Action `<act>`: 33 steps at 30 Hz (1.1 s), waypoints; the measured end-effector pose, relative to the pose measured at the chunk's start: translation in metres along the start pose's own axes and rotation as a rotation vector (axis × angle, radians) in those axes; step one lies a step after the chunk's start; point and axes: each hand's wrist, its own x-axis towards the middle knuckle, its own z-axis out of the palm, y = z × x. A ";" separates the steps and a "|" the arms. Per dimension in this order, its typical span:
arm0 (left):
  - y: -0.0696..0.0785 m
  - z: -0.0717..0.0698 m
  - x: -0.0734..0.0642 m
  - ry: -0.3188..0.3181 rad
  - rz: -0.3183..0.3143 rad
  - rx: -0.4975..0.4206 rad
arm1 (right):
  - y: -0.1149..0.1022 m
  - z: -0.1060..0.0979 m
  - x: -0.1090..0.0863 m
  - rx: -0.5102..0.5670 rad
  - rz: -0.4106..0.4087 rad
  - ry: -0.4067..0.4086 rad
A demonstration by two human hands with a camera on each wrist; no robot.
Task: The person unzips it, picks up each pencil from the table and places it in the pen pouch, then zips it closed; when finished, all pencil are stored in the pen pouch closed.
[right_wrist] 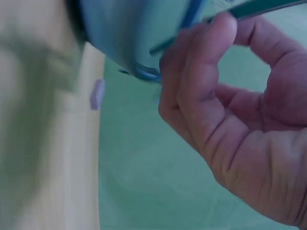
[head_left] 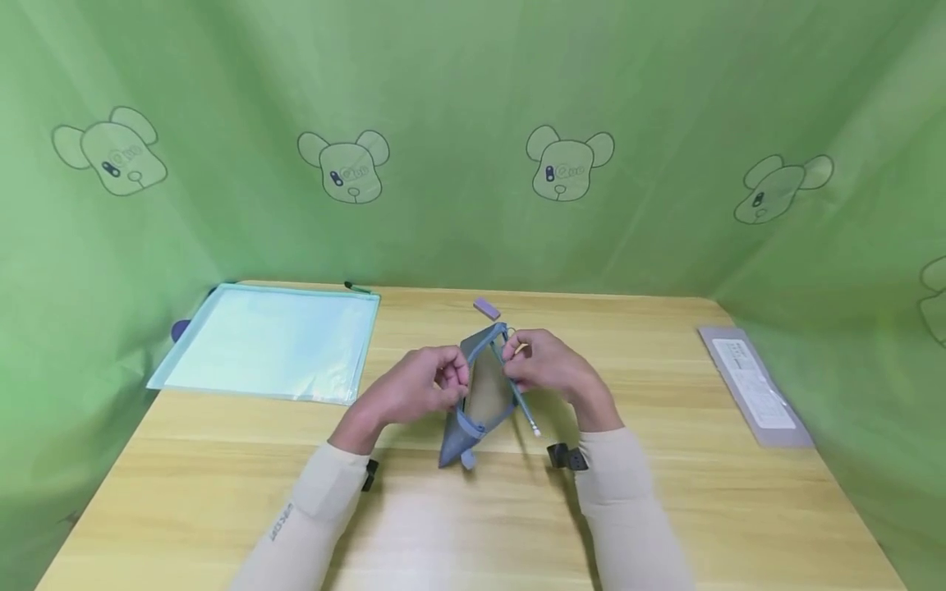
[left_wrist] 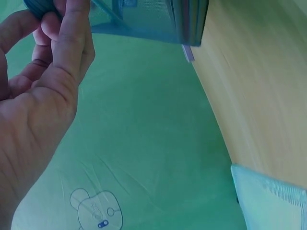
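A blue mesh zip pencil pouch is held up over the table's middle with its mouth gaping. My left hand pinches the near-left edge of that mouth between thumb and fingers; the left wrist view shows the blue edge bunched in the fingertips. In my right hand is a slim teal pencil, pinched by thumb and fingers. Its white eraser end points toward me, while the other end slants in at the pouch's far side. A small purple eraser lies on the table just beyond the pouch.
A light blue zip document folder lies flat at the back left, over part of a dark purple thing. At the right edge rests a flat mauve item with a white label. Green curtain encloses the wooden table.
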 end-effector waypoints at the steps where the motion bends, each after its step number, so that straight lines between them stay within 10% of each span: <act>1: 0.000 0.002 0.001 -0.010 0.015 -0.002 | 0.001 0.003 0.003 -0.005 0.001 0.021; 9: -0.002 0.015 0.007 -0.083 0.043 -0.180 | -0.003 0.031 0.018 -0.137 -0.016 0.134; 17: -0.005 0.017 0.008 0.056 -0.021 -0.374 | -0.008 0.043 0.018 -0.228 -0.065 0.188; 23: -0.004 0.014 0.009 0.134 -0.037 -0.377 | -0.017 0.030 -0.001 -0.266 -0.026 0.065; 33: -0.006 0.015 0.005 0.000 -0.011 -0.282 | -0.018 0.033 0.003 -0.118 0.032 0.026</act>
